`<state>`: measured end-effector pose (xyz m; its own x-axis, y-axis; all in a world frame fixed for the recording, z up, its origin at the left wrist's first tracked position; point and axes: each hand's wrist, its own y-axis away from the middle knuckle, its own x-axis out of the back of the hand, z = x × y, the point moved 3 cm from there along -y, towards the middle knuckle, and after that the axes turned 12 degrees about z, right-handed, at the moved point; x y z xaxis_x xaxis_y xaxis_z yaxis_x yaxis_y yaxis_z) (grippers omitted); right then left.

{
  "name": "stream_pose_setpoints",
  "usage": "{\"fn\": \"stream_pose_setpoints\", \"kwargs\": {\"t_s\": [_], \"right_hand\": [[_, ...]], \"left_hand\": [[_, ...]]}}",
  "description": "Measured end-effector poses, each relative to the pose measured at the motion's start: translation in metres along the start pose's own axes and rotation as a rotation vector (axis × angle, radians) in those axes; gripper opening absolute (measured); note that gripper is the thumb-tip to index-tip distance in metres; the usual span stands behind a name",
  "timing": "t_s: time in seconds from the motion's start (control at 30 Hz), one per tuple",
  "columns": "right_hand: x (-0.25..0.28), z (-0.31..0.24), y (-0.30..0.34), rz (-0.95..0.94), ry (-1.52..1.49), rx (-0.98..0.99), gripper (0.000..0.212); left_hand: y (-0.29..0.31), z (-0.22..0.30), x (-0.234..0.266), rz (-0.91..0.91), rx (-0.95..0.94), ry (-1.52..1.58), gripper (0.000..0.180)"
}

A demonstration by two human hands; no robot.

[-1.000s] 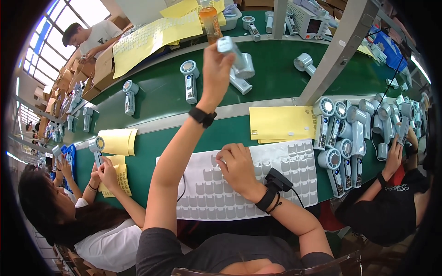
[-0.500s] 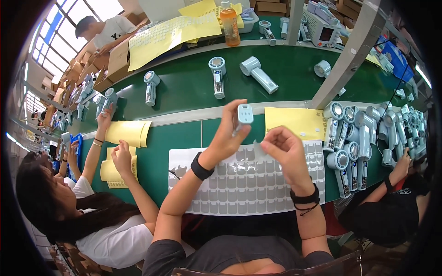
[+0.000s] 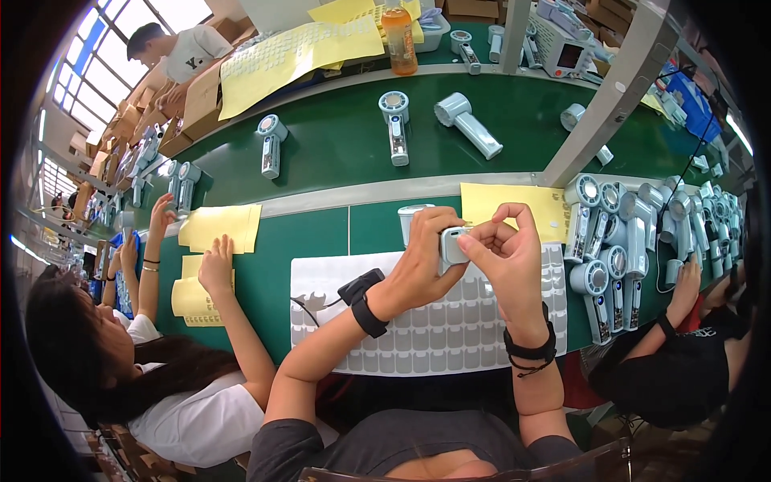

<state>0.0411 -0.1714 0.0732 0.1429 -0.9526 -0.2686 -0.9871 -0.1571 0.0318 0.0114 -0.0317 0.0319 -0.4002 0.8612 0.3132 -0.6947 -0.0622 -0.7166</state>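
Note:
My left hand [image 3: 422, 261] is wrapped around a pale blue handheld fan [image 3: 453, 246], its handle's end turned toward my right hand. The fan's round head [image 3: 411, 217] shows past the far side of my fingers. My right hand [image 3: 510, 253] is closed in a pinch, thumb and forefinger against the handle's end; the small grey sticker seen in it earlier is now mostly hidden by the fingers. Below both hands lies a white sheet [image 3: 438, 365] with rows of grey stickers. A black device with a cable [image 3: 361, 285] rests on it by my left wrist.
Fans [image 3: 614, 257] are heaped on the right, beside a co-worker's hand. A yellow sheet [image 3: 502, 201] lies behind my right hand. Spaced fans [image 3: 397, 132] rest on the green belt [image 3: 337, 153] beyond a metal rail. A metal post [image 3: 610, 96] rises at right. Another co-worker sits left.
My left hand has moved right and turned the fan, bringing its handle end against my right fingers. The fans on the belt have shifted right. The left co-worker's far hand has come off a fan.

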Motion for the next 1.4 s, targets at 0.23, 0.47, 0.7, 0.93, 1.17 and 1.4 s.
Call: {"fn": "stream_pose_setpoints", "kwargs": {"t_s": [0.23,0.47,0.7,0.93,1.17,1.4], "right_hand": [[-0.001,0.001,0.001,0.000,0.042,0.055,0.041],[-0.002,0.002,0.000,0.003,0.033,0.060,0.040],[-0.004,0.001,0.001,0.019,0.055,0.110,0.039],[-0.012,-0.010,0.011,0.120,0.291,0.223,0.035],[-0.003,-0.005,0.003,0.125,0.671,0.523,0.030],[0.038,0.044,-0.040,0.146,0.342,0.024,0.030]], "left_hand": [[-0.002,0.001,0.000,0.031,-0.013,0.000,0.062],[-0.003,0.002,0.001,0.039,-0.014,-0.006,0.062],[-0.002,0.003,0.001,0.040,-0.025,-0.026,0.062],[-0.004,0.005,0.002,0.026,-0.026,-0.005,0.060],[-0.010,-0.001,0.012,0.019,-0.093,-0.018,0.048],[-0.061,-0.061,0.004,-0.239,-0.254,-0.272,0.024]]}}
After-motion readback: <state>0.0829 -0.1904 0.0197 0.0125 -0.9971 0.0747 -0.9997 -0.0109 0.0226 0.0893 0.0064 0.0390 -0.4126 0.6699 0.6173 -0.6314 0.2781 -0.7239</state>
